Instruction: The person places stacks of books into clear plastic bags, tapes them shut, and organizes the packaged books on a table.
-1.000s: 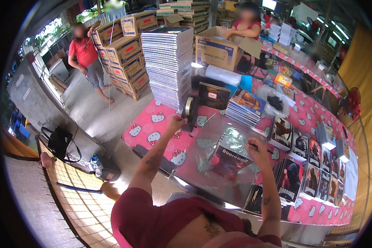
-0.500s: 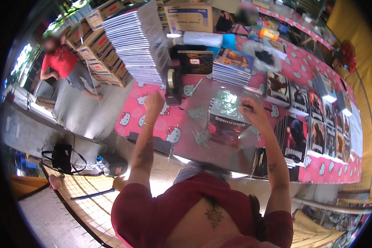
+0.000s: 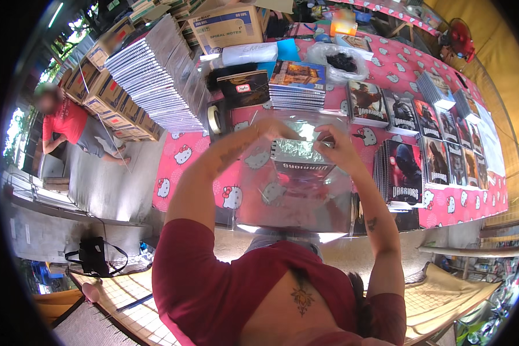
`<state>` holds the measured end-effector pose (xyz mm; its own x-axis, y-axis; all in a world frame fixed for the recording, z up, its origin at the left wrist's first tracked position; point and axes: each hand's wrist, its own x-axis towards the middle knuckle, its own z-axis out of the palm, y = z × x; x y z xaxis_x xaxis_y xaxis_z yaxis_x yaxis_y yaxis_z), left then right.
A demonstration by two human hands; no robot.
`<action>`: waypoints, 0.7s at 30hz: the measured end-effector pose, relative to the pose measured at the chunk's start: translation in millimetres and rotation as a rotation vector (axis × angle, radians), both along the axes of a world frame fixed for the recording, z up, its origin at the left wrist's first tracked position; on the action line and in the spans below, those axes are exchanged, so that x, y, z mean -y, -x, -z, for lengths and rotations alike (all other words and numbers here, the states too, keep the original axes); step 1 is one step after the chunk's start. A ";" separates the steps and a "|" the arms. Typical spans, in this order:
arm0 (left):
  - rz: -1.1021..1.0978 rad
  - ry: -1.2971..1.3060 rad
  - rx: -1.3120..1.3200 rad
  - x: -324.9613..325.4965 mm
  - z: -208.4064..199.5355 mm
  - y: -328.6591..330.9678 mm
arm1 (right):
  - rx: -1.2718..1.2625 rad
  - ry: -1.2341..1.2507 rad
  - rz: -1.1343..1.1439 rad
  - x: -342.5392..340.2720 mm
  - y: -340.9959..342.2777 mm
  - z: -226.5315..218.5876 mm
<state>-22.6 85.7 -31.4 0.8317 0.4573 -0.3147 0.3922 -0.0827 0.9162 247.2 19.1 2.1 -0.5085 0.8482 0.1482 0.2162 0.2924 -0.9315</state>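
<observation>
A spiral notebook (image 3: pixel 303 167) with a dark cover lies before me, its lettering upside down to me. Clear plastic sheet (image 3: pixel 259 199) lies over and around it, shining brightly near the coil. My left hand (image 3: pixel 275 130) reaches across to the notebook's far edge, its bent fingers closed at the plastic there. My right hand (image 3: pixel 335 149) is at the far right corner, thumb and fingers pinched together. A small dark spot shows between them, too small to name. Left of the notebook stands a tape dispenser (image 3: pixel 214 119), partly behind my left arm.
Tall notebook stacks (image 3: pixel 155 81) stand at the far left, a shorter stack (image 3: pixel 297 86) beyond my hands. Rows of dark-covered notebooks (image 3: pixel 406 173) fill the pink tablecloth (image 3: pixel 179 167) at right. Cartons (image 3: pixel 228 29) are behind. A person (image 3: pixel 69 121) in red leans at left.
My left hand has moved right, from beside the tape dispenser to the notebook's far edge. My right hand has shifted slightly left and stays at the notebook's corner. The view has turned a little.
</observation>
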 end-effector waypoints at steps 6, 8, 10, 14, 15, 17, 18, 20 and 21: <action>-0.705 0.054 0.489 72.9 49.3 52.6 | -0.390 0.041 0.001 29.6 -25.4 29.8; -0.651 -0.589 0.154 134.9 84.0 40.7 | -0.248 0.039 0.038 42.2 -32.6 75.7; -0.737 -0.850 -0.120 166.5 51.3 5.2 | -0.239 0.315 0.064 38.2 -21.0 87.9; -1.154 -0.416 0.651 175.1 -10.1 -4.8 | -0.417 0.359 -0.003 18.7 9.7 9.0; -1.163 -0.415 0.744 178.9 -54.4 -2.1 | -0.509 0.198 -0.001 10.0 10.5 10.3; -1.228 -0.814 0.571 174.4 -133.2 30.6 | -0.650 0.012 -0.119 12.7 19.3 -26.0; -1.274 -0.938 0.653 174.0 -160.9 49.0 | -0.699 -0.029 -0.245 23.6 19.5 -75.8; -1.526 -1.004 0.707 147.2 -217.1 87.6 | -0.372 -0.334 -0.047 24.0 -26.0 -100.1; -1.556 -1.181 0.847 116.3 -234.6 131.8 | -0.203 -0.385 0.143 24.1 -48.2 -105.2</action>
